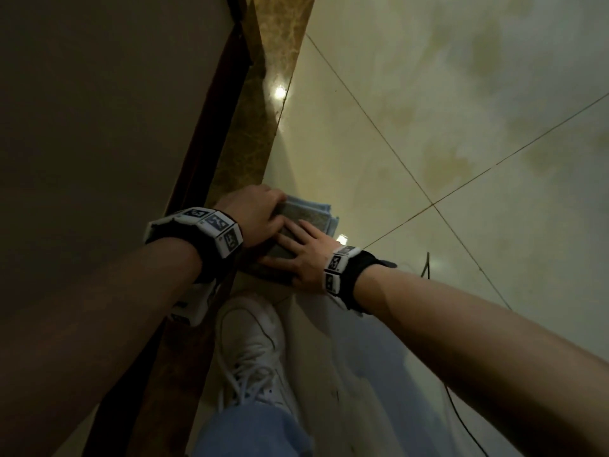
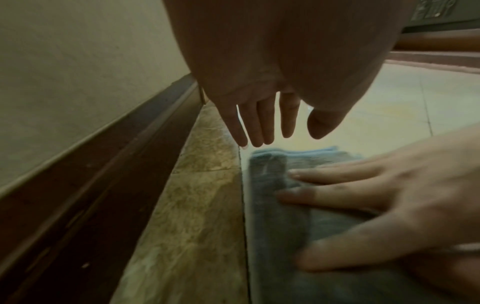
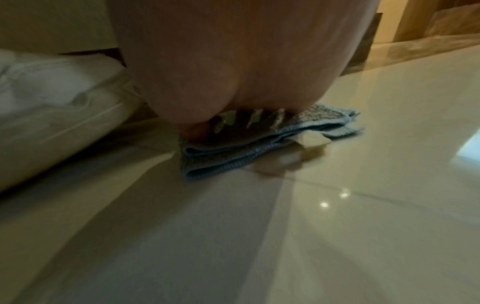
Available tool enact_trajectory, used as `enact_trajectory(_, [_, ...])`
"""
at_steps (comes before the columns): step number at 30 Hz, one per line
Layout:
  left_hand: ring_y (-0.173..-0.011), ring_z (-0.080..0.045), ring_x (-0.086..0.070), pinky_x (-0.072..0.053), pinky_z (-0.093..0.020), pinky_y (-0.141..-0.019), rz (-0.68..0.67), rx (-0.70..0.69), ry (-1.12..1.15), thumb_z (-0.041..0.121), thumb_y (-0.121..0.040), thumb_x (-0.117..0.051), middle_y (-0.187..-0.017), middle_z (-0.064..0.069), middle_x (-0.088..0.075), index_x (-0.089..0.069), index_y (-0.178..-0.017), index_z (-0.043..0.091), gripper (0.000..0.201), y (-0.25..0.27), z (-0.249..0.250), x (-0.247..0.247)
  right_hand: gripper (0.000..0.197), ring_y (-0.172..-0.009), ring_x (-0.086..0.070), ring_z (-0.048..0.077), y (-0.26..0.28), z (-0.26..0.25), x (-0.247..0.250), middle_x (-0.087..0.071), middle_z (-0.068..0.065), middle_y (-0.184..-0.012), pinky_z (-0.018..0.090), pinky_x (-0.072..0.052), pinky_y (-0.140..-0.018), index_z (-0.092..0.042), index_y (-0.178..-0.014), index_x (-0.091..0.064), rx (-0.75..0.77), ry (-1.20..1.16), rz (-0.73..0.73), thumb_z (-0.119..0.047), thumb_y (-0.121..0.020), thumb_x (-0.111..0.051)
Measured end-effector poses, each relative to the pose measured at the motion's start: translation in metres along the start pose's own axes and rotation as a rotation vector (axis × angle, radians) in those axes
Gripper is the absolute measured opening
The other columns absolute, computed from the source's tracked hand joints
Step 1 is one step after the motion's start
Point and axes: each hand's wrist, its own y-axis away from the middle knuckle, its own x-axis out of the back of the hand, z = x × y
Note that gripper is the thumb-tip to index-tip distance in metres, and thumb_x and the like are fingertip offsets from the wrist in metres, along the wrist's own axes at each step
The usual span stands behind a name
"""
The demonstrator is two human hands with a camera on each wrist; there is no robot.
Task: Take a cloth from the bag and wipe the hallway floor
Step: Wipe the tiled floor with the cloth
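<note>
Right hand (image 1: 298,255): four fingers (image 2: 337,176) and the thumb are extended straight and spread, lying flat on top of one folded blue-grey terry cloth (image 1: 304,217). Nothing is gripped; the palm bears down on the near part of the cloth.

Left hand (image 1: 260,214): in the left wrist view its fingers (image 2: 259,123) are straight and slightly parted, tips pointing down at the far left corner of the cloth. In the head view this hand rests at the cloth's left edge. Whether the tips actually touch the fabric cannot be determined. No grasp is visible.

The cloth is folded into several layers; the right wrist view shows stacked blue hems and one white label (image 3: 313,139) protruding from the fold. The cloth lies flat on the glossy cream tiled floor (image 1: 445,143), its left edge along the seam where the cream tiles meet one brown marbled border strip (image 1: 250,153).

Beyond the strip runs one dark wooden skirting board (image 2: 109,164) at the base of a plain beige wall (image 1: 99,110).

Each wrist carries one black band with white marker tiles, two bands in total. Below the hands are one white laced shoe (image 1: 253,351) and one blue denim trouser leg (image 1: 253,433). One thin dark cable (image 1: 426,265) lies on the tiles to the right.
</note>
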Motion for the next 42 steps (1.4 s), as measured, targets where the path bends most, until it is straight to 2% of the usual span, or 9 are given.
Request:
enact_trajectory(4, [-0.116,-0.029,-0.056,-0.049,-0.039,-0.092,0.007,-0.015,0.006,0.037,-0.094,-0.051,-0.130,-0.008,-0.058,-0.054,-0.132,0.020,0.042,-0.005,0.009,0.000,0.069,-0.149,0.005,0.040,0.050,0.029,-0.012,0.004,0.008,-0.165,0.055,-0.005,-0.120,-0.047,-0.154,-0.006,-0.033,-0.019,-0.042,-0.053,-0.085,-0.011])
enact_trajectory(9, [-0.120,-0.026,-0.053,-0.048,-0.038,-0.094,0.008,-0.036,0.006,0.039,-0.096,-0.049,-0.138,-0.003,-0.053,-0.048,-0.139,0.022,0.047,-0.010,0.018,0.002,0.071,-0.144,-0.024,0.045,0.123,0.080,-0.035,-0.024,0.013,-0.160,0.059,-0.023,-0.112,-0.041,-0.153,-0.023,-0.050,0.078,-0.121,-0.049,-0.083,-0.035])
enact_trajectory(12, [-0.121,-0.026,-0.052,-0.047,-0.043,-0.097,-0.022,-0.035,-0.024,0.041,-0.096,-0.047,-0.139,-0.004,-0.051,-0.047,-0.141,0.022,0.049,-0.012,0.021,0.000,0.064,-0.142,-0.026,0.045,0.136,0.087,-0.038,-0.026,0.014,-0.159,0.062,-0.033,-0.108,-0.043,-0.154,-0.018,-0.077,0.044,-0.150,-0.052,-0.091,-0.028])
enact_trajectory(15, [-0.122,-0.028,-0.052,-0.046,-0.042,-0.098,-0.041,-0.024,-0.021,0.040,-0.096,-0.047,-0.140,-0.006,-0.052,-0.047,-0.141,0.019,0.049,-0.011,0.018,-0.001,0.057,-0.147,0.001,0.046,0.104,0.065,-0.029,0.004,0.012,-0.164,0.064,-0.015,-0.115,-0.051,-0.151,0.006,-0.104,0.006,-0.161,-0.056,-0.096,-0.008])
enact_trajectory(17, [-0.124,-0.028,-0.052,-0.046,-0.040,-0.098,-0.019,-0.003,0.020,0.037,-0.096,-0.049,-0.140,-0.008,-0.052,-0.048,-0.140,0.017,0.048,-0.009,0.013,0.001,0.058,-0.146,0.016,0.043,0.069,0.048,-0.021,0.019,0.008,-0.162,0.061,-0.001,-0.117,-0.053,-0.147,0.016,-0.087,0.001,-0.158,-0.056,-0.099,-0.017])
enact_trajectory(24, [-0.121,-0.027,-0.056,-0.043,-0.034,-0.098,0.116,0.200,0.359,0.029,-0.094,-0.057,-0.131,-0.009,-0.060,-0.050,-0.135,0.015,0.044,-0.012,-0.008,-0.003,0.060,-0.146,0.018,0.042,-0.027,0.015,0.012,0.016,0.009,-0.163,0.062,0.001,-0.117,-0.050,-0.152,-0.002,-0.055,-0.029,-0.114,-0.046,-0.101,-0.033])
enact_trajectory(34, [-0.120,-0.025,-0.057,-0.046,-0.035,-0.098,0.064,0.113,0.263,0.034,-0.095,-0.055,-0.132,-0.008,-0.061,-0.052,-0.136,0.016,0.045,-0.027,0.011,-0.005,0.073,-0.148,0.012,0.039,0.055,0.063,-0.009,0.016,0.006,-0.163,0.059,-0.004,-0.119,-0.048,-0.152,0.007,-0.018,0.018,-0.101,-0.043,-0.095,-0.039])
enact_trajectory(39, [-0.121,-0.024,-0.056,-0.042,-0.031,-0.097,0.075,0.069,0.276,0.032,-0.096,-0.054,-0.133,-0.007,-0.060,-0.051,-0.138,0.016,0.045,-0.037,0.021,0.003,0.065,-0.149,-0.004,0.039,0.090,0.094,-0.015,0.001,0.008,-0.165,0.060,-0.017,-0.117,-0.045,-0.151,0.017,-0.088,-0.043,-0.085,-0.053,-0.096,-0.017])
enact_trajectory(42, [-0.120,-0.025,-0.056,-0.043,-0.031,-0.096,0.069,0.064,0.267,0.033,-0.095,-0.054,-0.132,-0.007,-0.061,-0.052,-0.137,0.016,0.045,-0.043,0.018,0.004,0.063,-0.147,-0.008,0.045,0.081,0.082,-0.010,-0.009,0.015,-0.163,0.059,-0.018,-0.117,-0.043,-0.153,0.005,-0.147,-0.115,-0.113,-0.061,-0.093,0.010])
